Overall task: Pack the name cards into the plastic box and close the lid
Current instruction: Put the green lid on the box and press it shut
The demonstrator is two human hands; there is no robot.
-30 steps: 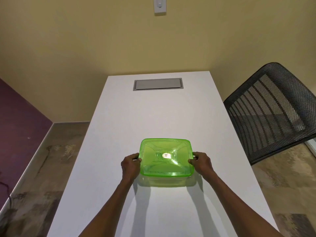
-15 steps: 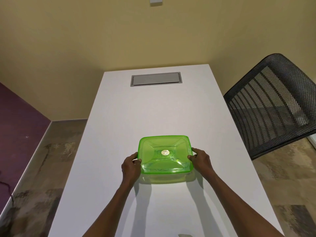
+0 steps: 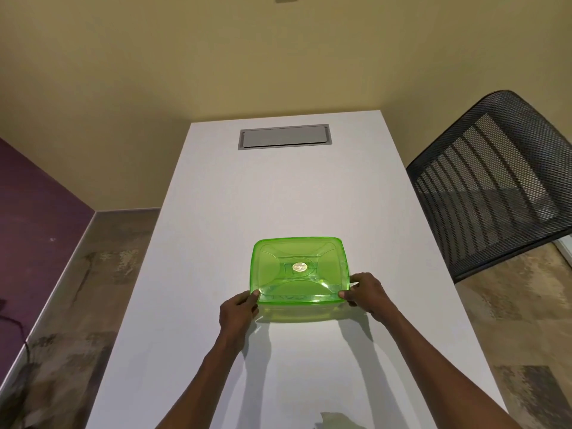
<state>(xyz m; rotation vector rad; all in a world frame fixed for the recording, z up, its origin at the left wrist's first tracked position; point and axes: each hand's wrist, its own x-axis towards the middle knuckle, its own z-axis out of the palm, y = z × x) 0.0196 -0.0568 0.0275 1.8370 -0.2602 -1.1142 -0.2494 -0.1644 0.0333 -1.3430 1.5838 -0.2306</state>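
The box (image 3: 298, 314) sat on the table (image 3: 278, 196), toward its near half, with the green lid (image 3: 299, 270) over it. Whether the lid was fully seated could not be told, and no cards showed through the tinted plastic. The left hand (image 3: 236, 314) pinched the lid's near left corner, thumb on top; the right hand (image 3: 366, 292) gripped the near right corner likewise. The box looked light, thin-walled, stiff at the rim but springy across the lid's middle, and probably slippery, so the corners and rim seemed the best purchase. A chair (image 3: 492, 181) stood right of the table, and a grey hatch (image 3: 284, 136) lay at its far end.
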